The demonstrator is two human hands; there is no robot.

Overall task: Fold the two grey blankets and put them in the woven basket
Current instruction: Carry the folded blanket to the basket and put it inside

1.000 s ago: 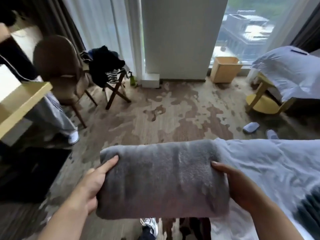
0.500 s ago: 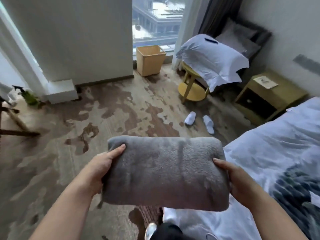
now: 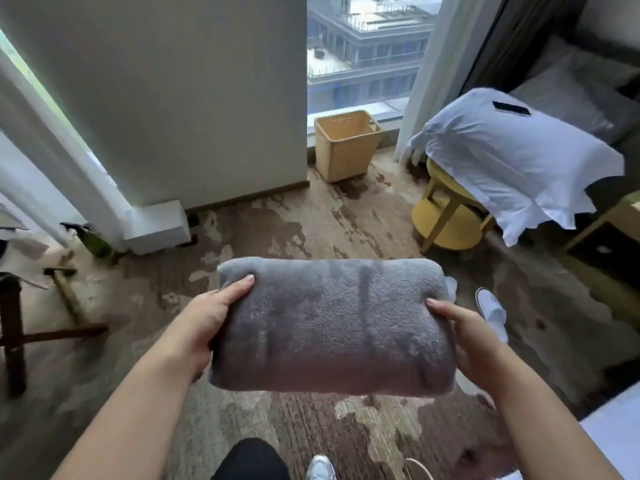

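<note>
I have the folded grey blanket point(image 3: 332, 327) clamped between both hands, held flat out in front of me above the carpet point(image 3: 311, 230). My left hand point(image 3: 204, 323) grips its nine o'clock end, thumb lying along the top edge and the other fingers hidden underneath. My right hand point(image 3: 467, 337) closes on the three o'clock end the same way, thumb on top, fingers wrapped below. Both forearms reach up from the bottom corners, bare, converging on the bundle. The blanket is a thick, rounded rectangle, touching nothing but my hands.

At twelve o'clock, well beyond the blanket, the woven basket point(image 3: 346, 147) stands upright on the floor against the window sill; what I can see of its inside looks bare, though the bottom is out of sight. At two o'clock a white pillow point(image 3: 512, 161) lies across a yellow side table point(image 3: 446, 216), with a dark flat object point(image 3: 512, 108) on the pillow. White slippers point(image 3: 490, 306) sit just past my right hand. I can read no writing anywhere.
</note>
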